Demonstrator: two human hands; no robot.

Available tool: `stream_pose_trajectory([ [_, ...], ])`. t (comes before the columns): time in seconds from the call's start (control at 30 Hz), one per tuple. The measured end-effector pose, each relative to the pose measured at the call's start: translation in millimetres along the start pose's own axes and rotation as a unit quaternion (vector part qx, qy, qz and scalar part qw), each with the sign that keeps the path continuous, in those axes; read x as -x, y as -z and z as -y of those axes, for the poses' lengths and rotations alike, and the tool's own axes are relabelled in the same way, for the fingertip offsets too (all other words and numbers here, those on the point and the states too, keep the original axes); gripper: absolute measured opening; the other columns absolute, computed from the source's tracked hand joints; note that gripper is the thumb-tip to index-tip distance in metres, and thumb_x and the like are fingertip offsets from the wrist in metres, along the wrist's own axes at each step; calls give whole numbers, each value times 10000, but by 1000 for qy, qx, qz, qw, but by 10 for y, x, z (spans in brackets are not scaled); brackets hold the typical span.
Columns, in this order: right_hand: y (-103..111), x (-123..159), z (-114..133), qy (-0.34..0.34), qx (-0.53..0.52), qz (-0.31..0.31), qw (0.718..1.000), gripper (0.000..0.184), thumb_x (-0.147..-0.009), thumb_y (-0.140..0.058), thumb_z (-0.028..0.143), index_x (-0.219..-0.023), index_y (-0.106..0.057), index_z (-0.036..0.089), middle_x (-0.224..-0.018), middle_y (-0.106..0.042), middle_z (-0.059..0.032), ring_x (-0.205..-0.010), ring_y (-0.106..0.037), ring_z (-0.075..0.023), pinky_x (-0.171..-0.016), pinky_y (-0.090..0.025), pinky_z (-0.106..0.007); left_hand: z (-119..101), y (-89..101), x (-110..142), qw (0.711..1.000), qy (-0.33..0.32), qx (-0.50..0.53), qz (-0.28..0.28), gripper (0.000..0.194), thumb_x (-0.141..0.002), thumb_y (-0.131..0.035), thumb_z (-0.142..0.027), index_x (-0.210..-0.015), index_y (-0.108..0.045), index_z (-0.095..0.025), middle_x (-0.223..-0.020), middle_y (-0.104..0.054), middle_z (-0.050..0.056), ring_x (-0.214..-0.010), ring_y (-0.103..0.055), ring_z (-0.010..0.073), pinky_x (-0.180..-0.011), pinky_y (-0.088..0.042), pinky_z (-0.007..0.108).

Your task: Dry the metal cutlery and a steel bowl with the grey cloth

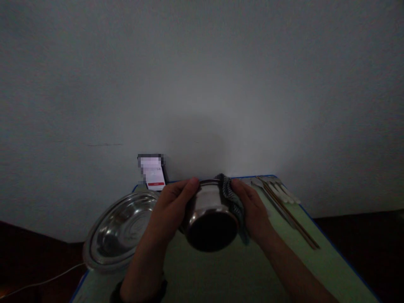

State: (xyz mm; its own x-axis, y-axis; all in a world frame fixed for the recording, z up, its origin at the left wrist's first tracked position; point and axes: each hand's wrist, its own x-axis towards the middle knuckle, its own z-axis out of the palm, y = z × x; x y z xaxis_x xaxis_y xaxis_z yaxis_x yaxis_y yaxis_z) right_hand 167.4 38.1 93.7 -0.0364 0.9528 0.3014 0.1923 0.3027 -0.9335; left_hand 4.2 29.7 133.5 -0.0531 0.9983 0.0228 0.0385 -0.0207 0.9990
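Observation:
A shiny metal cup (208, 200) is held up above the table, tilted so that its dark round end faces me. My left hand (175, 202) is closed around the cup's left side, thumb near the far rim. On the other side my right hand (251, 206) grips a dark checked cloth (232, 198) and presses it against the cup's wall. The cloth hangs down along the cup's right side. Fingers behind the cup and cloth are hidden.
A wide steel basin (94, 252) stands on the left of the green table (202, 273). A lit phone (154, 174) leans against the wall behind it. Chopsticks (299, 229), a knife (280, 210) and several white-handled utensils (284, 193) lie at the right.

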Motion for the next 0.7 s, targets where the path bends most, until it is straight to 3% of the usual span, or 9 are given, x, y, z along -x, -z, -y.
stream_pose_trajectory([
  [0.1, -104, 90, -102, -17, 4, -139, 990, 418, -890, -328, 492, -1036, -618, 230, -1017, -665, -75, -1006, -606, -219, -771, -505, -340, 2, -38, -13, 992, -15, 44, -120, 321, -706, -616, -464, -564, -613, -176, -483, -555, -34, -435, -465, 101, -429, -363, 205],
  [0.17, -118, 100, -147, -16, 2, -168, 986, 416, -877, -356, 495, -1109, -592, 243, -1104, -644, -78, -1090, -571, -228, -832, -492, -368, -18, -70, -6, 987, -18, 36, -155, 319, -714, -601, -460, -545, -603, -189, -482, -548, -39, -440, -462, 104, -433, -370, 207],
  [0.23, -78, 59, -144, -25, -8, -164, 986, 423, -868, -367, 513, -1091, -606, 245, -1086, -656, -73, -1070, -585, -231, -840, -492, -381, -49, -83, 10, 988, -20, 12, -151, 293, -724, -590, -443, -555, -621, -205, -507, -570, -34, -486, -498, 122, -468, -398, 212],
  [0.37, 91, -79, -24, -56, -36, -73, 995, 429, -848, -395, 543, -945, -664, 224, -950, -692, -59, -940, -632, -227, -797, -503, -363, -77, -15, 48, 994, -15, -54, -91, 274, -730, -593, -419, -539, -641, -228, -526, -585, -25, -536, -522, 146, -496, -401, 224],
  [0.47, 185, -127, 62, -33, -36, 27, 998, 360, -832, -458, 524, -850, -671, 235, -866, -687, -26, -867, -630, -195, -780, -492, -320, -41, 62, 63, 996, -3, -93, 14, 362, -730, -592, -473, -477, -613, -215, -480, -546, -21, -489, -481, 137, -453, -361, 224],
  [0.57, 184, -110, 99, -12, 10, 127, 992, 322, -848, -465, 487, -780, -646, 229, -775, -654, -5, -768, -603, -162, -699, -472, -278, 3, 82, 47, 989, 1, -109, 95, 309, -745, -601, -450, -565, -660, -206, -551, -589, -12, -530, -504, 132, -478, -376, 217],
  [0.7, 84, -63, 112, -5, 11, 154, 988, 332, -889, -401, 462, -784, -615, 230, -753, -626, 10, -730, -574, -136, -667, -448, -252, 23, 46, -23, 987, -1, -88, 134, 301, -809, -547, -416, -624, -662, -209, -560, -574, -29, -521, -487, 107, -477, -368, 198],
])
